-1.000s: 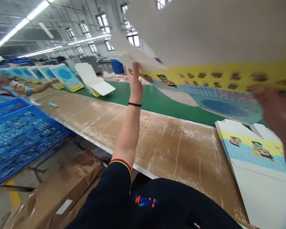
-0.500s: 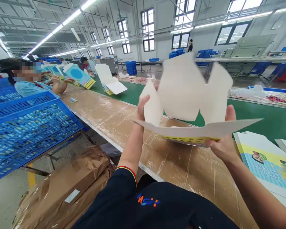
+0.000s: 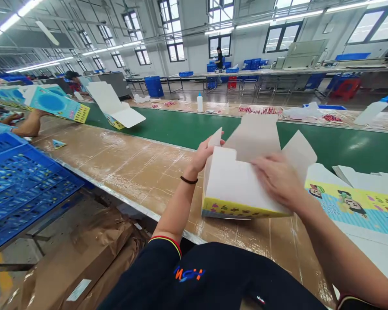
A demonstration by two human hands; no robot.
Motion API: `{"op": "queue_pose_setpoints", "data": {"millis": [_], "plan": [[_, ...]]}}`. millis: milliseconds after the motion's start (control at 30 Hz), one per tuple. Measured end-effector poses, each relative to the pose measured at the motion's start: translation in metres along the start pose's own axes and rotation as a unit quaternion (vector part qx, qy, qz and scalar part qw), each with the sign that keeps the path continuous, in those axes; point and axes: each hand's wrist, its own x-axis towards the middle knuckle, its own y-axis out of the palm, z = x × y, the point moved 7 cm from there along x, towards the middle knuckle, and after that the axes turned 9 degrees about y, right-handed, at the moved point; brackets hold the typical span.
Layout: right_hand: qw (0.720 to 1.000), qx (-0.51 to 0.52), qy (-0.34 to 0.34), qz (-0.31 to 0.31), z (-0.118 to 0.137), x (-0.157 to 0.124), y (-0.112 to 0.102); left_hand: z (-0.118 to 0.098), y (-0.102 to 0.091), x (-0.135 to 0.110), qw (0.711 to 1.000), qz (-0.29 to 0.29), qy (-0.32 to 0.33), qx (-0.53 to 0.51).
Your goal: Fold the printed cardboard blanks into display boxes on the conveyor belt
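Observation:
A cardboard box (image 3: 226, 178), white inside with a yellow printed edge, rests on the brown-covered table in front of me. Its far flap (image 3: 257, 135) and right side flap (image 3: 299, 153) stand up, while the near panel is folded inward across the opening. My left hand (image 3: 203, 156) grips the box's left side, with the thumb on the near side of a small flap. Slightly blurred, my right hand (image 3: 276, 178) lies over the near panel, its fingers stretched across it and nothing visibly held. Flat printed cartons (image 3: 358, 202) lie stacked to the right.
Beyond the table runs a green conveyor belt (image 3: 177, 129), carrying a half-folded box (image 3: 116, 110) at left. A blue crate (image 3: 29, 185) stands at the left, near a co-worker's arm (image 3: 29, 125). White bottles (image 3: 199, 103) and red bits (image 3: 258, 110) lie across the belt.
The box has come down onto the table, and its near panel has folded inward. My right hand has moved from the box's right side onto that panel. The view has turned right.

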Motion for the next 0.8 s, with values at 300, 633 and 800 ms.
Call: {"op": "queue_pose_setpoints", "data": {"millis": [300,633,800], "plan": [[0.911,-0.029,0.005,0.411,0.045,0.008,0.059,-0.003,-0.017,-0.032,0.994,-0.037,0.015,-0.101],[0.994,0.047,-0.097,-0.019,0.029,0.014,0.004,0.017,-0.036,-0.012,0.984,-0.080,-0.111,0.111],[0.885,0.336,0.185,-0.263,-0.096,0.005,-0.007,0.021,-0.035,-0.012,0.986,-0.086,-0.098,0.102]]}}
